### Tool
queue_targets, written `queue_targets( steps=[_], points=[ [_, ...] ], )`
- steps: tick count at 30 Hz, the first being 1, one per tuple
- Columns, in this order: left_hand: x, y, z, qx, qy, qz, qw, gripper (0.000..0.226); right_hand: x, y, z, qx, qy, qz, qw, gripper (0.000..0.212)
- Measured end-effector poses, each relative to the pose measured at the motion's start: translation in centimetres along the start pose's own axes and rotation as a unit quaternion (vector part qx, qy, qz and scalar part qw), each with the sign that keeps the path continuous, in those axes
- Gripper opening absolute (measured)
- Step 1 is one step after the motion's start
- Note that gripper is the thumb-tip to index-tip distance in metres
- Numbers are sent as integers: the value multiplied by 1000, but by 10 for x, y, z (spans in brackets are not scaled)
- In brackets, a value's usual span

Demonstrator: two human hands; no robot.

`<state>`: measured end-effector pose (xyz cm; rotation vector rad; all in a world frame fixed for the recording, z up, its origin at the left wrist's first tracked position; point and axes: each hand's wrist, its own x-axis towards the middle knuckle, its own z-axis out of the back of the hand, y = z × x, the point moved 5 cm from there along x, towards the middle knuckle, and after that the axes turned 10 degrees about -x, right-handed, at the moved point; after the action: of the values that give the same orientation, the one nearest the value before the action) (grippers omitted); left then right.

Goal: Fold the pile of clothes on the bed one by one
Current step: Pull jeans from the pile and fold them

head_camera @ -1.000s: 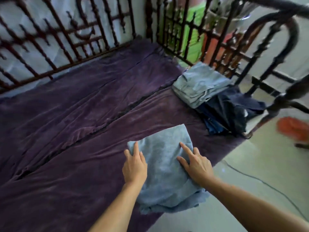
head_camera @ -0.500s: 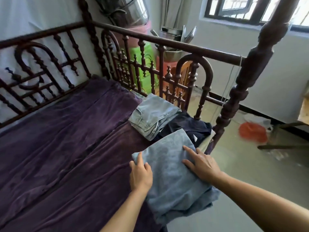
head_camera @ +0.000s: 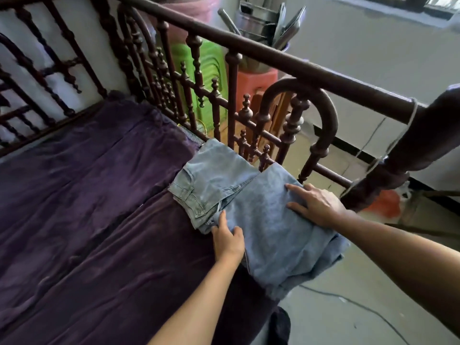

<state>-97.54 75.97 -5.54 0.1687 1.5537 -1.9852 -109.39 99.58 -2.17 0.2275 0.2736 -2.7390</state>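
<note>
A folded light blue garment [head_camera: 278, 235] lies at the right edge of the bed, its near end hanging over the side. It overlaps a folded pair of pale blue jeans [head_camera: 211, 180] lying beside the foot rail. My left hand [head_camera: 227, 236] rests flat on the garment's left edge with the fingers straight. On its right part, my right hand [head_camera: 316, 205] presses down with the fingers spread. The dark clothes seen earlier are hidden under the garment.
A purple blanket [head_camera: 99, 220] covers the bed. The dark wooden foot rail [head_camera: 273, 58] and a thick bedpost [head_camera: 410, 150] stand right behind the clothes. Green [head_camera: 209, 70] and orange [head_camera: 258, 80] plastic stools stand beyond the rail. A cable [head_camera: 361, 305] runs across the floor.
Both hands have moved the folded blue garment from the middle of the bed to the right, over the dark clothes and against the folded jeans. The view has swung right.
</note>
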Motion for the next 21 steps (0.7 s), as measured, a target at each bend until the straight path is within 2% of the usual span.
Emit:
queue_targets(
  steps=[3, 5, 6, 7, 9, 11, 14, 17, 21],
  points=[
    [31, 8, -25, -28, 13, 20, 999, 62, 40, -18, -29, 16, 42, 17, 999, 63],
    [46, 15, -31, -10, -25, 37, 999, 61, 58, -24, -50, 7, 90, 14, 996, 64],
    [50, 17, -31, 34, -60, 24, 997, 60, 63, -25, -59, -15, 89, 14, 996, 64],
    [52, 16, -31, 99, -97, -12, 990, 58, 65, -23, -66, -33, 58, 20, 998, 64],
    [52, 8, -41, 228, -133, -136, 955, 52, 65, -11, -72, -37, -33, 63, 997, 64],
    [50, 9, -65, 319, -101, -215, 918, 50, 68, 3, -79, -11, -93, 132, 987, 65],
    [51, 41, -95, 410, -17, -164, 897, 67, 80, 19, -103, 22, -61, 192, 979, 71],
    [63, 74, -106, 442, 3, -132, 887, 75, 91, 22, -134, 17, -17, 207, 978, 74],
    [74, 92, -116, 466, 12, -117, 877, 74, 95, 22, -152, 42, -36, 201, 978, 74]
  ],
)
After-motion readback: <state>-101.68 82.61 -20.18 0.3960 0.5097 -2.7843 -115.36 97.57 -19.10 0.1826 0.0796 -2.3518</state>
